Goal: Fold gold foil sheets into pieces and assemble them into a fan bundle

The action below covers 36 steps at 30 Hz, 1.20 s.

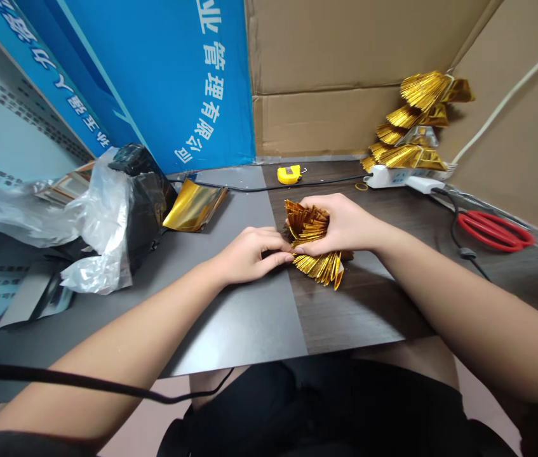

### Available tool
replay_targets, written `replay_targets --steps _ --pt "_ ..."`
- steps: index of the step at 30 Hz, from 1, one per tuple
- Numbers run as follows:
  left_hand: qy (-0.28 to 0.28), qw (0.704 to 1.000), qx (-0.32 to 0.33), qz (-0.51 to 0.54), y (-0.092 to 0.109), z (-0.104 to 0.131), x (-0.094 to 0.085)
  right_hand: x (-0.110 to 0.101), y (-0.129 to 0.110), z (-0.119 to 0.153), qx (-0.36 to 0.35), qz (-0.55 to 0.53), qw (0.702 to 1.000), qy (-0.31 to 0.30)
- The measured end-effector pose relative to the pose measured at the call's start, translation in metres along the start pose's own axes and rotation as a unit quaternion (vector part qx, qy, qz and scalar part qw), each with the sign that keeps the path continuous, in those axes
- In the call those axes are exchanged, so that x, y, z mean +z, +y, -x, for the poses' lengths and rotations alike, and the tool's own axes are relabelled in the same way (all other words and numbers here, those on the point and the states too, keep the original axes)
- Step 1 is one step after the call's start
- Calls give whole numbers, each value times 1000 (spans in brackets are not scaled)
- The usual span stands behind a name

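Observation:
A bundle of pleated gold foil paper (pixel 321 268) lies at the middle of the table, its folds fanned out. From the right, my right hand (pixel 339 222) is wrapped round the bundle, thumb on the near side and fingers on the far side. My left hand (pixel 255 255) comes in from the left with its thumb and fingers closed at the bundle's left edge. The exact pinch of those fingertips is partly hidden. Beyond my left hand lies a small stack of flat gold foil sheets (pixel 195 205).
Tied gold foil fans (pixel 406 130) are piled at the back right, by a white power strip (pixel 395 176). Red-handled scissors (pixel 495 231) lie at right. A yellow tape measure (pixel 289 174) sits near a black cable. Clear plastic bags (pixel 107 222) crowd the left.

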<state>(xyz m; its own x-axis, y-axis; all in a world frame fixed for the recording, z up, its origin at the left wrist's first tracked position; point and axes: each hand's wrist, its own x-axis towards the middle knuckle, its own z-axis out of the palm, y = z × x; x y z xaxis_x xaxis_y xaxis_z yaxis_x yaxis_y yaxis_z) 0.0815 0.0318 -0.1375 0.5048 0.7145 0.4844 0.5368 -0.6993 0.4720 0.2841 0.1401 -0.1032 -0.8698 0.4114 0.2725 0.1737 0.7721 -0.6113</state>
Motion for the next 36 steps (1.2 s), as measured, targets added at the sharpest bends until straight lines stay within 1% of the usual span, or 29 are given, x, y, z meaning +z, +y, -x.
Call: replay_targets --steps 9,16,20,23,28,32,36 --pt "9 1000 25 -13 1 0 -2 1 0 0 6 6 1000 0" --pt "-3 1000 7 5 4 1 -3 0 -2 -1 17 -1 1000 -7" --pt "5 1000 9 24 3 0 -2 0 -2 0 23 -5 1000 -7" --pt "15 1000 16 16 3 1 -1 0 -2 0 24 -3 1000 -5" --pt "8 1000 8 -8 3 1 0 0 -2 0 25 -6 1000 -5" --pt "36 999 7 -31 3 -1 2 0 -1 0 24 -9 1000 -1" --pt "53 997 -31 -46 5 -1 3 0 0 -1 30 -1 1000 0"
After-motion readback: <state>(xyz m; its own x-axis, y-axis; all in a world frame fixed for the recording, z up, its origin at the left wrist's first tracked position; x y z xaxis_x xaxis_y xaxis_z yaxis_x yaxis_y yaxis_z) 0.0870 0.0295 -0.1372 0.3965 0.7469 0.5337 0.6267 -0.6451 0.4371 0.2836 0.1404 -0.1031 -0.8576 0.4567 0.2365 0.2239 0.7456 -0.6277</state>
